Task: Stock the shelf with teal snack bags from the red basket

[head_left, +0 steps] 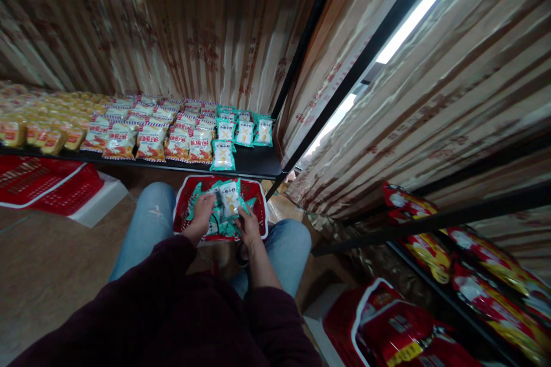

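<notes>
A red basket with a white rim [263,206] stands between my knees, with several teal snack bags [227,228] inside. Above it, my right hand [249,225] grips the lower right side of a teal-and-white snack bag [229,195], printed side up. My left hand [202,213] is closed, its fingertips at the edge of a second teal-and-white bag [215,191] just left of the first. Its fingers partly cover that bag. On the black shelf [258,161] ahead, matching teal bags [223,155] lie in rows at the right end.
Orange-and-white snack bags [151,140] and yellow packs [54,140] fill the shelf leftward. Below it sits another red basket [43,180]. At lower right are a red basket [344,321] with red packages and a side shelf of red-and-yellow bags [486,292]. Black posts [297,152] frame the corner.
</notes>
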{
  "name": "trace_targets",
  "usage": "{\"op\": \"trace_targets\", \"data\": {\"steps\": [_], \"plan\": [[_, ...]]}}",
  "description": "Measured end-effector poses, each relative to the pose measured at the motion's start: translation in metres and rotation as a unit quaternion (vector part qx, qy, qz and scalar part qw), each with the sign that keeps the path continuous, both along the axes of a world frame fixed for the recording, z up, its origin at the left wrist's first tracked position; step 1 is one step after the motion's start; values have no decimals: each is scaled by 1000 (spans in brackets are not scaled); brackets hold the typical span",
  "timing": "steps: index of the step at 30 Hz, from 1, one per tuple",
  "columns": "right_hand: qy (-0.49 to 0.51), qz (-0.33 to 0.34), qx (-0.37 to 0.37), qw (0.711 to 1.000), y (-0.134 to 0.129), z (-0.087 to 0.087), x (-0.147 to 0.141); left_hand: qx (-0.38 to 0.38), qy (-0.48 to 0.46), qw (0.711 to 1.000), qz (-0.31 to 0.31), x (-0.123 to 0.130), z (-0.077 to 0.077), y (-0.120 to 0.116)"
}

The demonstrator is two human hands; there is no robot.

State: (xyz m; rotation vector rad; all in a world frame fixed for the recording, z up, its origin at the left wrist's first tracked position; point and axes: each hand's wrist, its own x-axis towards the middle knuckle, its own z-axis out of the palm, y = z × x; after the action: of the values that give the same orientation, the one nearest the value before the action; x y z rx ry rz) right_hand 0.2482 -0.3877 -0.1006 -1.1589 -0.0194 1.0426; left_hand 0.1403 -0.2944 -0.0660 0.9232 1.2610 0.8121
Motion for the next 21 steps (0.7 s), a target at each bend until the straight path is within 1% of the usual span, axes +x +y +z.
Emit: {"op": "trace_targets", "data": {"steps": [2,5,9,12,15,19,21], "plan": [[-3,-19,-10,1000,0,-2,2,-7,5,1000,-13,2,0,-8],[-6,-17,-21,1000,0,-4,3,-10,1,999,-38,5,2,-16],[-19,-6,-40,999,1,-2,-1,-13,-9,998,-61,6,4,-22],[-54,15,7,998,1,0,-5,-18,-21,997,-67,4,2,-24],[-107,39,56,992,0,2,-8,-29,-38,996,-72,3,0,-25],[-195,75,77,975,-2,5,-6,-44,-62,994,-75,1,-2,-24],[-221,92,77,968,-3,7,-6,-53,-65,993,-77,0,-3,-25]]}}
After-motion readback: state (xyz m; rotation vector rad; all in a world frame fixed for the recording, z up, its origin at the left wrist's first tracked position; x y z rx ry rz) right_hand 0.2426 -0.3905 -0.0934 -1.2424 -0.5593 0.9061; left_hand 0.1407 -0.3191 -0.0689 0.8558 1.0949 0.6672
